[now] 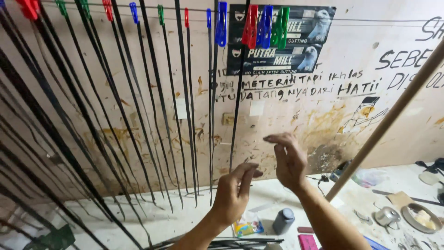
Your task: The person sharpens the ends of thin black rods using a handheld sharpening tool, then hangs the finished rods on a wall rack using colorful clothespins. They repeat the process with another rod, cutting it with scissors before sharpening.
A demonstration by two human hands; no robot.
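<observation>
Left grip and right grip raised, fingers loosely curled, holding nothing, just beside the rightmost black strip hanging from a red peg over two dark rectangular labels on the wall, above the tabletop.

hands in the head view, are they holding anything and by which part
It cannot be told for sure. The left hand and right hand are raised near the lower end of a hanging black strip, but no grip on it shows.
</observation>
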